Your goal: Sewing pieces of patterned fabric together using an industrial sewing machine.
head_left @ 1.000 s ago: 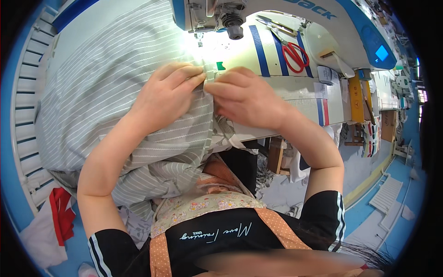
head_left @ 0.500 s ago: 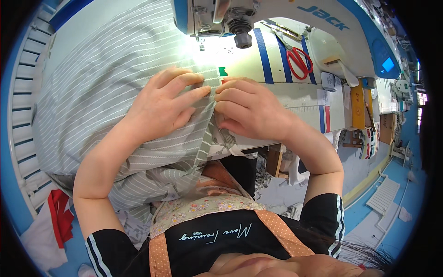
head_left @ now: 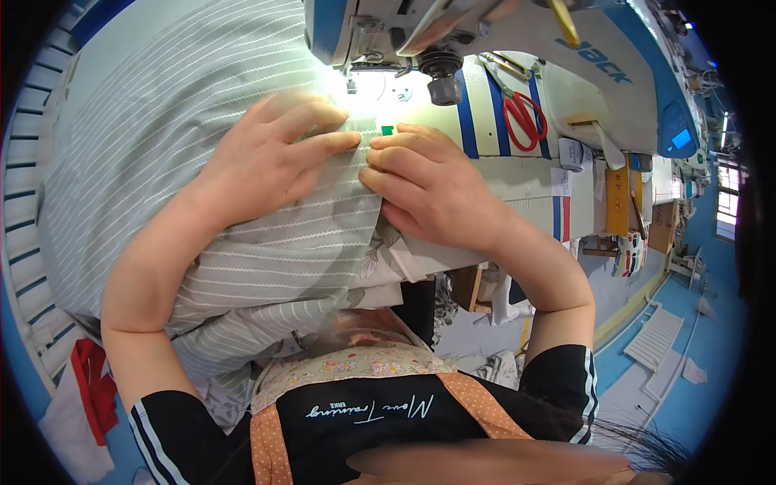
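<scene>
Near upper centre, your left hand [head_left: 271,153] rests loosely spread on striped cloth [head_left: 182,113]; your right hand [head_left: 432,182] curls at its edge, grip unclear.

A pair of red-handled scissors [head_left: 512,99] is laid open-handled on the pale desk [head_left: 525,174], near blue strips [head_left: 468,129] that are fixed across its surface. Farther right, an upright yellow box [head_left: 617,206] is seen. A white slatted frame [head_left: 20,210] is set along the far left; below it, a red-and-white cloth [head_left: 97,396] is seen crumpled. At right, a white slatted treadle [head_left: 655,333] is placed low over the blue floor [head_left: 687,323], and a barred window [head_left: 727,200] is partly shown beyond.
</scene>
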The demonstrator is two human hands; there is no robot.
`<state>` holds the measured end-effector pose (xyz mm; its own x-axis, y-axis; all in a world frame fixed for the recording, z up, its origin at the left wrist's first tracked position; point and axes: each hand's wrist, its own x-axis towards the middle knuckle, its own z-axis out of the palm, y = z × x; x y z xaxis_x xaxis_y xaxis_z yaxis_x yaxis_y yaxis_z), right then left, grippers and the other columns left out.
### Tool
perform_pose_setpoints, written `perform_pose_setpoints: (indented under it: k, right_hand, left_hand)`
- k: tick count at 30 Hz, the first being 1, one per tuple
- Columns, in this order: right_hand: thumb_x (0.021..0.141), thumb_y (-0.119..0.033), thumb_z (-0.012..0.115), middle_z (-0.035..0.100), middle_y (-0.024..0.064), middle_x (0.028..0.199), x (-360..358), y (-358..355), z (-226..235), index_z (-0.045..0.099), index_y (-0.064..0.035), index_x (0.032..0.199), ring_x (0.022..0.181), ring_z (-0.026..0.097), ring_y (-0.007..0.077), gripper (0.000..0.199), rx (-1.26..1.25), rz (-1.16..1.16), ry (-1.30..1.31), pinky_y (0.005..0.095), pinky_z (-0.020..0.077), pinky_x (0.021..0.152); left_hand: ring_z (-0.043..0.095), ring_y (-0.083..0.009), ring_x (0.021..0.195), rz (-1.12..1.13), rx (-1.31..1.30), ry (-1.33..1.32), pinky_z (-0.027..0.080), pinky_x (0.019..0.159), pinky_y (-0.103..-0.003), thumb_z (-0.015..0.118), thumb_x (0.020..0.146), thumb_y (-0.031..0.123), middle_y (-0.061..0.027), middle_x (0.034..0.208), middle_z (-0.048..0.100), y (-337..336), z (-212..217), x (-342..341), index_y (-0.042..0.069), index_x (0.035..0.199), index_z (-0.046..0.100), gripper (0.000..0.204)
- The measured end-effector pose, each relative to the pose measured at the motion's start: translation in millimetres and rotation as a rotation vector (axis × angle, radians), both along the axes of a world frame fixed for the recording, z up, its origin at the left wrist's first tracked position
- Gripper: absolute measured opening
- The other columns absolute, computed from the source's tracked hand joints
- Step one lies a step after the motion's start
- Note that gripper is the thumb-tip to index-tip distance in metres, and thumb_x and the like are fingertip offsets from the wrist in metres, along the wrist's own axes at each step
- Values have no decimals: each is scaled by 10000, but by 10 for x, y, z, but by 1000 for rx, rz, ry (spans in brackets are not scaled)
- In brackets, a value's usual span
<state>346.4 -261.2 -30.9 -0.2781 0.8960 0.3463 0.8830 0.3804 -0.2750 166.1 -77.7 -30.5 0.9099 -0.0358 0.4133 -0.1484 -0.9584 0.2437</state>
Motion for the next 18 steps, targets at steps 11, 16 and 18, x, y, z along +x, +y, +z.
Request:
perform_pose_setpoints:
  k: [11,16,18]
  right_hand:
    - [714,-109,738,611,76,1239,16,83,115,663,-113,1162,1230,573,281,454,-103,-60,27,510,418,1098]
    - [724,-105,733,606,78,1263,-30,131,96,658,-117,1180,1251,560,294,462,-127,-80,42,510,414,1101]
    - [731,-100,727,605,80,1270,-2,142,68,659,-116,1179,1261,552,300,453,-121,-108,62,508,409,1106]
  left_hand:
    - [567,-305,1164,-70,-27,22,464,999,-442,680,816,96,-52,1200,622,268,-17,95,165,1198,671,388]
    - [579,-297,1125,-107,-26,-2,477,971,-427,672,807,82,-66,1175,631,393,-14,124,134,1177,667,374]
    - [587,-293,1097,-97,-28,-4,486,949,-418,669,803,78,-67,1166,634,454,-8,190,114,1158,668,358]
